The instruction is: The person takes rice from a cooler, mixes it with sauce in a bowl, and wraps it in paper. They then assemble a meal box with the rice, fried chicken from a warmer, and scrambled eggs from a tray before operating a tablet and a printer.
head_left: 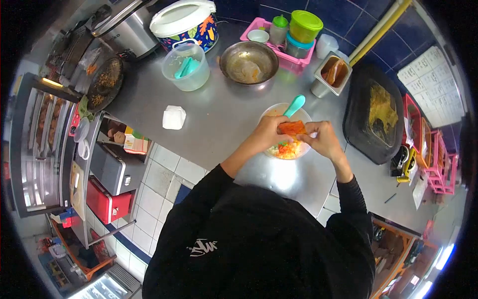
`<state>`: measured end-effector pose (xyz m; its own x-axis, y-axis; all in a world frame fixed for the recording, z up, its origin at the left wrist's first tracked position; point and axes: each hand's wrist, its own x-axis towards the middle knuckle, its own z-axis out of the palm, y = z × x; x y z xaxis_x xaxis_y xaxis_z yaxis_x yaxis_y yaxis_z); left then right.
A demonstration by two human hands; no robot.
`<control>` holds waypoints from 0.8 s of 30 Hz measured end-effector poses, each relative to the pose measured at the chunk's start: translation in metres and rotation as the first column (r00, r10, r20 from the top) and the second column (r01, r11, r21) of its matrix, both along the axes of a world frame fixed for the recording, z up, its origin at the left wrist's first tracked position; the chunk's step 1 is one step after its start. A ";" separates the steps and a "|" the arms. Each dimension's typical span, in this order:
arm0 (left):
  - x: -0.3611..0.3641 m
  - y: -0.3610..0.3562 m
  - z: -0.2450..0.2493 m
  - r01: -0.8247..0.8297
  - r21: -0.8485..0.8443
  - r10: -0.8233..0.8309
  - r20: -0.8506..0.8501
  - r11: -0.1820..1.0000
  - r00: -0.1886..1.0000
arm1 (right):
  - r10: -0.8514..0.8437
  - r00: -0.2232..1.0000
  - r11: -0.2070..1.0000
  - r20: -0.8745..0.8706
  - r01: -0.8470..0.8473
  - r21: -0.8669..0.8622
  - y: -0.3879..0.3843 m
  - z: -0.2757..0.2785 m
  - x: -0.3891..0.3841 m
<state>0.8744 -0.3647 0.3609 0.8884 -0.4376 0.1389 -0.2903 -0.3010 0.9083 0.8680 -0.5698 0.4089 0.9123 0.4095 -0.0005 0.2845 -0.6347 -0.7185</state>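
Both my hands are over a round bowl (266, 113) on the steel counter (219, 134). An orange-red piece of food (293, 128) is held between them. My left hand (270, 133) grips its left side, and the fingers of my right hand (320, 139) pinch its right side. Below the piece, the bowl holds pale, orange and some green food (288, 149). A turquoise spoon (295, 105) leans on the bowl's back rim, its handle pointing up and away from me.
Behind the bowl are a metal pan (227, 65), a clear tub (170, 70) and a steel container (318, 84). A folded white cloth or paper (174, 117) lies left. A large black tray (356, 114) stands right; a pink basket (298, 62) is at the back.
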 end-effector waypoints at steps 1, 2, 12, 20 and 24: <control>0.001 0.000 -0.009 -0.005 -0.100 -0.008 -0.125 0.995 0.992 | 0.001 1.000 1.000 0.009 -0.002 0.024 -0.003 -0.004 0.000; 0.002 0.000 -0.016 -0.023 -0.199 -0.027 -0.246 0.980 0.969 | 0.003 1.000 0.999 0.017 -0.004 0.048 -0.005 -0.006 -0.001; 0.008 0.005 -0.017 -0.221 -0.567 -0.337 -0.711 0.793 0.617 | 0.153 0.987 0.951 -0.048 -0.134 0.278 -0.014 0.019 -0.002; -0.005 0.040 0.014 -0.369 -0.428 0.030 -0.619 0.825 0.785 | -0.144 0.989 0.897 -0.012 0.136 0.420 0.026 0.047 0.099; -0.021 0.088 -0.022 -0.637 -0.326 0.344 -0.627 0.699 0.699 | -0.320 0.947 0.799 -0.042 0.293 0.525 0.058 0.013 0.207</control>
